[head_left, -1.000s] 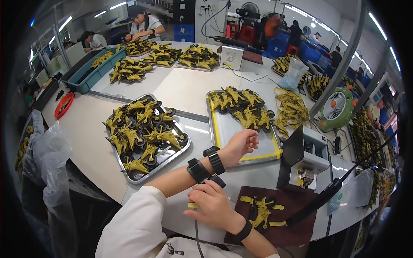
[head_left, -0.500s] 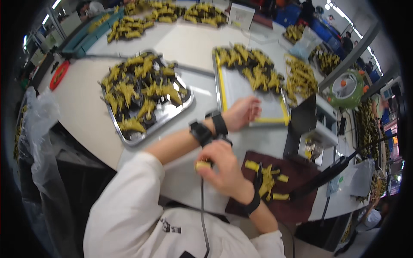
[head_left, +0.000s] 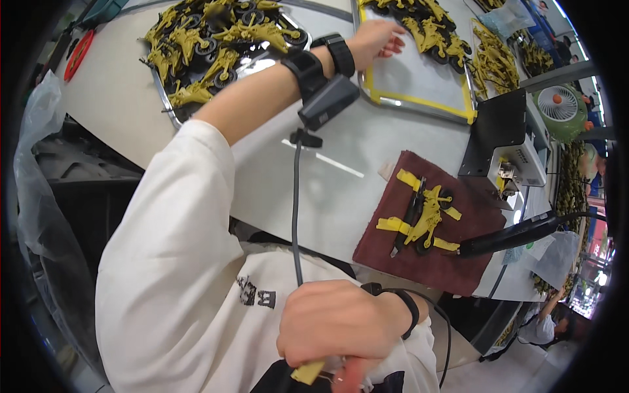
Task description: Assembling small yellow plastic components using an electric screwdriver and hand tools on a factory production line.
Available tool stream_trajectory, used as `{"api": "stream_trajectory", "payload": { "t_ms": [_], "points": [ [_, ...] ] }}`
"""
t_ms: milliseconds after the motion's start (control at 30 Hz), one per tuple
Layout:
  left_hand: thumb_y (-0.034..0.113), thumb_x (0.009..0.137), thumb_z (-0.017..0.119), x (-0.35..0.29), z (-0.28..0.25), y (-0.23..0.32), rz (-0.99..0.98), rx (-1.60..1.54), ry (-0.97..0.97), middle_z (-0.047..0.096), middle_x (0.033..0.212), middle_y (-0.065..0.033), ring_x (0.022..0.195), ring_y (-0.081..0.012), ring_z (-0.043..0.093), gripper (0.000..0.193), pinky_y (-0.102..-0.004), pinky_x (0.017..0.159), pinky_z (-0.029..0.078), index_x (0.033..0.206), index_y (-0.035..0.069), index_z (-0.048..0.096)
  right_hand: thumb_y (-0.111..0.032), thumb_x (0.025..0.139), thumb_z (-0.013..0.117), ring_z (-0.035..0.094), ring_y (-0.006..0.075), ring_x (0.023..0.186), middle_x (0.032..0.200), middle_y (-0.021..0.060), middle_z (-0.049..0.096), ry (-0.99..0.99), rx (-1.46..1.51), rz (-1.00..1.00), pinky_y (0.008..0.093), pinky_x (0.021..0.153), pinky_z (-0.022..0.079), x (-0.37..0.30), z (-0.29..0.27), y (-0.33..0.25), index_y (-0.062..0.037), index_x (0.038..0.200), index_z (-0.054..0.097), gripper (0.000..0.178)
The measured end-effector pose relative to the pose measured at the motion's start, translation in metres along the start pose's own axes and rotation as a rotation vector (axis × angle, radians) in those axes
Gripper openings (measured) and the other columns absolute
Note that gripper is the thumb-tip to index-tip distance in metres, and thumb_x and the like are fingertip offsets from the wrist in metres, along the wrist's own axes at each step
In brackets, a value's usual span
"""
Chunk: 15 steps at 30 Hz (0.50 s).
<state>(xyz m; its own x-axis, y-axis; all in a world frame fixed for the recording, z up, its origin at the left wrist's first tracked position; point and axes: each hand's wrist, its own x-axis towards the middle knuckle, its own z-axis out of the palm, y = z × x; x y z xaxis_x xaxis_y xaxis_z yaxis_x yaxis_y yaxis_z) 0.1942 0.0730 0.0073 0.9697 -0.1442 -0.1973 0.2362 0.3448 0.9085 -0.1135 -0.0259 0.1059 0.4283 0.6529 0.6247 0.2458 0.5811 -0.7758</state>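
My left hand [head_left: 377, 42] is above the edge of the yellow-taped tray [head_left: 426, 110], its fingers loosely curled with nothing visible in them. On that forearm sit two black bands, and a small black box [head_left: 329, 101] hangs there with a grey cable [head_left: 296, 209] running down. My right hand [head_left: 334, 324] is closed low in front of my white top, at a yellow strip [head_left: 308, 372]. The strip looks like tape; a reddish piece beside it is unclear. On a maroon cloth [head_left: 386, 252] lies a yellow toy motorcycle [head_left: 429, 213] with black wheels and yellow strips around it.
Many yellow toy motorcycles [head_left: 196, 49] fill a metal tray at the left. More lie in the taped tray and beyond it. A black-and-white machine [head_left: 511, 141] and a green fan [head_left: 560, 108] stand at right. A long black tool [head_left: 508, 236] overlaps the cloth's right edge.
My right hand has moved from beside my left wrist down towards my lap with the yellow strip. The view has shifted, so the trays appear higher.
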Motion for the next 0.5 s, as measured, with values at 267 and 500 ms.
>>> {"api": "stream_trajectory", "payload": {
  "t_ms": [267, 500],
  "points": [
    [0.024, 0.097, 0.051, -0.014, -0.051, 0.024, -0.117, -0.248, -0.259, 0.064, 0.081, -0.0002, 0.075, -0.0145, 0.062, 0.014, -0.0263, 0.068, 0.049, 0.098, 0.012, 0.057, -0.047, 0.075, 0.068, 0.059, 0.0268, 0.066, 0.074, 0.0046, 0.055, -0.04, 0.176, 0.131, 0.032, 0.056, 0.046, 0.02, 0.023, -0.007, -0.007, 0.087, 0.061, 0.042],
    [0.02, 0.099, 0.048, -0.093, -0.051, 0.046, -0.145, -0.394, -0.495, 0.064, 0.088, -0.0031, 0.081, -0.0137, 0.061, 0.02, -0.0267, 0.074, 0.05, 0.104, 0.004, 0.059, -0.05, 0.078, 0.068, 0.06, 0.0283, 0.069, 0.085, 0.0097, 0.064, 0.026, 0.32, -0.027, 0.034, 0.06, 0.047, 0.009, 0.0, 0.014, 0.0008, 0.097, 0.064, 0.055]
  ]
}}
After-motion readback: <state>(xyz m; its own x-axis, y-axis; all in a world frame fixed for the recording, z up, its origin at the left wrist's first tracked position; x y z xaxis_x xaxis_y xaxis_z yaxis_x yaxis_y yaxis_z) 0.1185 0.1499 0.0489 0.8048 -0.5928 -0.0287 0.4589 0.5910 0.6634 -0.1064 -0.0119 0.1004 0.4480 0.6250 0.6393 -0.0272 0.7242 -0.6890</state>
